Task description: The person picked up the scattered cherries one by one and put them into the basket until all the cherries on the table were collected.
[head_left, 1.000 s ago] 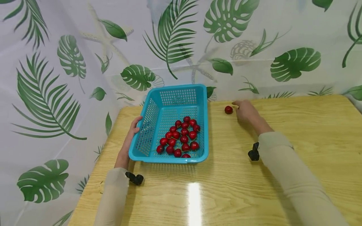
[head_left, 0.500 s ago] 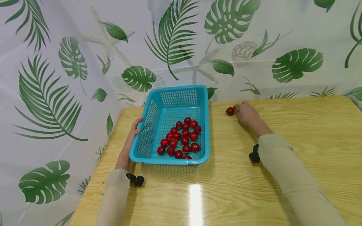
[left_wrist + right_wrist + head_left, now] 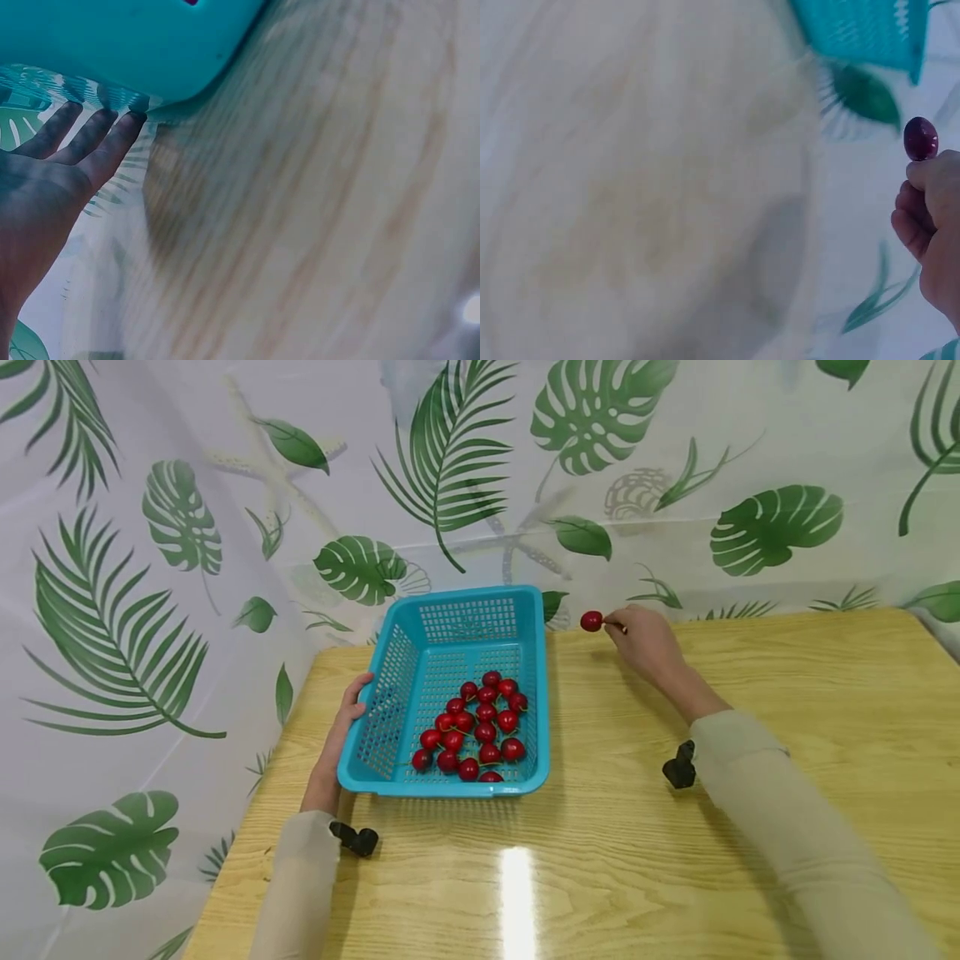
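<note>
My right hand [image 3: 647, 639] pinches a red cherry [image 3: 592, 621] by its stem, holding it above the table's far edge, right of the basket. The same cherry [image 3: 921, 139] shows beyond my thumb and fingers in the right wrist view. On the left, my left hand [image 3: 347, 714] rests against the side of a blue plastic basket [image 3: 545, 710]. In the left wrist view, fairly straight fingers [image 3: 112, 150] touch the basket's outer mesh wall below the rim; the rest of the hand's contact is hidden. Several red cherries [image 3: 486, 732] with stems lie in the basket's near right part.
The wooden table [image 3: 622, 860] runs back to a leaf-printed cloth [image 3: 480, 527] behind it and on the left. A small black device [image 3: 358, 839] sits at the left cuff, and another black device [image 3: 680, 766] at the right cuff.
My right hand has taken the cherry by its stem and lifted it off the table, slightly up and leftward. The left hand and basket stay in place.
</note>
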{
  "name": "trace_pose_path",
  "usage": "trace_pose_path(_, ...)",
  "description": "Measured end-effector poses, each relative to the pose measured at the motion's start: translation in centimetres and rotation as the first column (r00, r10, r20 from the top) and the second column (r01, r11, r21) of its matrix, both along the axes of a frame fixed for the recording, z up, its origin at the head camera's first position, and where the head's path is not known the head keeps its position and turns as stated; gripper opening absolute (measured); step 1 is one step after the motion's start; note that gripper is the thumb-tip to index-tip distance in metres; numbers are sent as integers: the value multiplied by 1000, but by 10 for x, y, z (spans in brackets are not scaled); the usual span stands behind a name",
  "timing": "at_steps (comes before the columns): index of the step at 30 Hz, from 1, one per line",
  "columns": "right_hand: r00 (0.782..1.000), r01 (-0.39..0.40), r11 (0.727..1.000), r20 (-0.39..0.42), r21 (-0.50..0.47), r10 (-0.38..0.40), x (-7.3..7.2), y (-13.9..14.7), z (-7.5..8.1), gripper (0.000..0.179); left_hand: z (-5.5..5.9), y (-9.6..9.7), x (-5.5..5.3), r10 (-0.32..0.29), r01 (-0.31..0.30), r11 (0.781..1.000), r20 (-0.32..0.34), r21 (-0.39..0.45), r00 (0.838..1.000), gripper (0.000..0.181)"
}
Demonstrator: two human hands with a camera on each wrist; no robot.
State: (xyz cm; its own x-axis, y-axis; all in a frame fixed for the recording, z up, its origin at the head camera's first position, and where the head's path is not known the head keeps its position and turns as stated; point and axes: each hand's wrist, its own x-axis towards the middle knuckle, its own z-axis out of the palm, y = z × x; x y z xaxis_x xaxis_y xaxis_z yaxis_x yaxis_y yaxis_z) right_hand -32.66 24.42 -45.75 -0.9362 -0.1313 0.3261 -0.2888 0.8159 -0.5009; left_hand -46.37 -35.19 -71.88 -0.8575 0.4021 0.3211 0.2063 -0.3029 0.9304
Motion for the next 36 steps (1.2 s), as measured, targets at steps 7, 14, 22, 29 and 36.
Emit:
trace_pose_path(7,963,-95,980,-266,-173,46,2,-46,38,15,-31,-21,-21,2,-2,1000,57,1,998,72)
trace_pose_path(14,972,-185,978,-166,-99,167,8,-101,63,16,0,-7,-1,31,-30,999,87,-22,996,69)
trace_pose_path(22,968,-230,959,141,166,207,2,-150,60,23,6,1,5,-8,7,1000,27,26,1000,64)
trace_pose_path(29,939,-247,900,319,359,130,-4,-171,47,19,105,58,74,14,-14,1000,19,1,1000,57)
trace_pose_path(36,926,-241,881,367,407,84,-4,-179,36,17,43,23,29,11,-11,1000,-5,-24,1000,58)
